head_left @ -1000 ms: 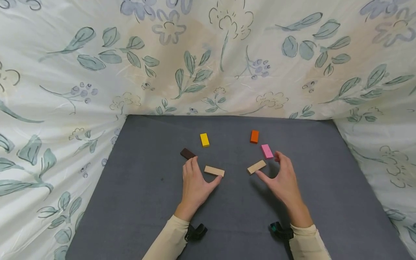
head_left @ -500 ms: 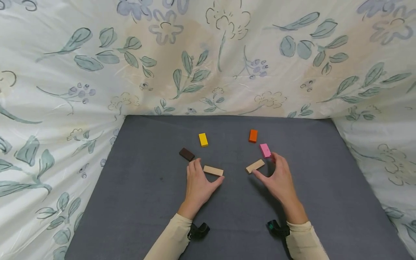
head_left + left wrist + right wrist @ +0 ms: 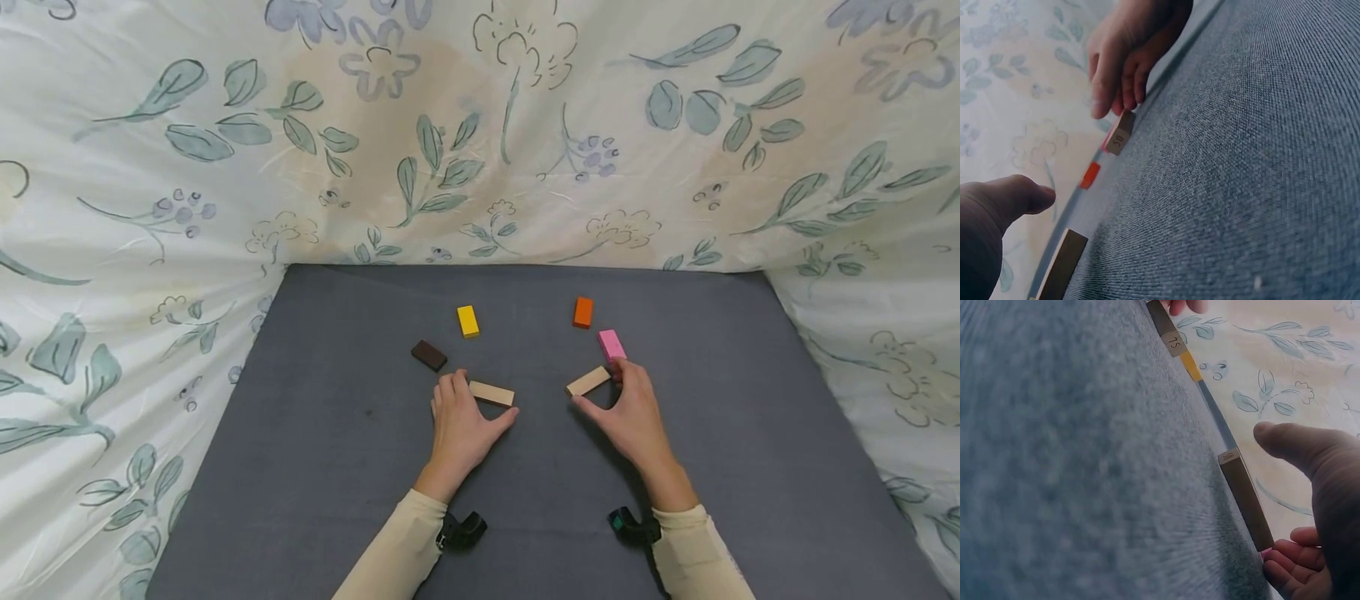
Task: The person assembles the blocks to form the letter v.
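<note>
A plain wooden block [image 3: 492, 394] lies on the grey cloth beside my left hand [image 3: 461, 425]. The fingers are at its left end, while the thumb [image 3: 1025, 195] stands apart from it in the left wrist view. My right hand [image 3: 633, 417] spans a second plain wooden block [image 3: 588, 382], which lies at a slant. In the right wrist view its fingers [image 3: 1294, 559] are at the block's far end, and the thumb [image 3: 1297, 447] hovers off the near end. Dark printed marks show on the blocks' ends. Whether the fingers touch either block is hard to tell.
Beyond the left hand lie a dark brown block [image 3: 429, 356] and a yellow block [image 3: 468, 322]. An orange block [image 3: 582, 312] and a pink block [image 3: 611, 344] lie beyond the right hand. Floral fabric [image 3: 525, 183] hangs behind the grey cloth [image 3: 360, 483].
My right hand has moved left and lower, closer around its wooden block. The left hand has shifted slightly right, off the brown block's edge. The blocks stay put.
</note>
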{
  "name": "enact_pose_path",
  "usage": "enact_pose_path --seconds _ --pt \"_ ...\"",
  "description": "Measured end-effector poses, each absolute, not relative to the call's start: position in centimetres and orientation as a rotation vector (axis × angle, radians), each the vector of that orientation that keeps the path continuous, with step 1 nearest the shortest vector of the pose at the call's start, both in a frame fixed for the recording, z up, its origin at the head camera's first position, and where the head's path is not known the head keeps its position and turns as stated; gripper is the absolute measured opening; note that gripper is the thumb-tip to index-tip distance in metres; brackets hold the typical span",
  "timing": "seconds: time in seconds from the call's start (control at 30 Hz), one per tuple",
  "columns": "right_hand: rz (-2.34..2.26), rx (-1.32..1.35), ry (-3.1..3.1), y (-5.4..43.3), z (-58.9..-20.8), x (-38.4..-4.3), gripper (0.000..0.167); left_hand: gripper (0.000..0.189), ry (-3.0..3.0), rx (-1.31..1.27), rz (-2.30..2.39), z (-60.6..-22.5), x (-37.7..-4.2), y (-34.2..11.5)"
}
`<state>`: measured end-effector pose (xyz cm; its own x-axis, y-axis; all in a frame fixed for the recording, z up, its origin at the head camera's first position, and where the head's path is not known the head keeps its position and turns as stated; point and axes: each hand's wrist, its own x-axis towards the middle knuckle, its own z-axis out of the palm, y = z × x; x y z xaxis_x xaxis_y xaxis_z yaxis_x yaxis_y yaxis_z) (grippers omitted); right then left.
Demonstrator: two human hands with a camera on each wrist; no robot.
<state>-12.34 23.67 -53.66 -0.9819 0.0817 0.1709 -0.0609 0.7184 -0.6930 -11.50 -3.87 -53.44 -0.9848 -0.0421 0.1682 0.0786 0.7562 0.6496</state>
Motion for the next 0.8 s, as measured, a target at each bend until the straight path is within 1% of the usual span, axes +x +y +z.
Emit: enact_pose_path --seconds 0.5,0.8 --pt "1.094 0.025 -2.71 23.3 -54.7 -12.7 0.084 0.091 -2.775 -0.046 -0.952 -54.0 -12.1 -3.6" --pt "1.09 -0.004 -2.723 23.3 -54.7 -12.5 0.082 0.085 -2.76 -0.053 -0.901 -54.3 -12.1 -3.3"
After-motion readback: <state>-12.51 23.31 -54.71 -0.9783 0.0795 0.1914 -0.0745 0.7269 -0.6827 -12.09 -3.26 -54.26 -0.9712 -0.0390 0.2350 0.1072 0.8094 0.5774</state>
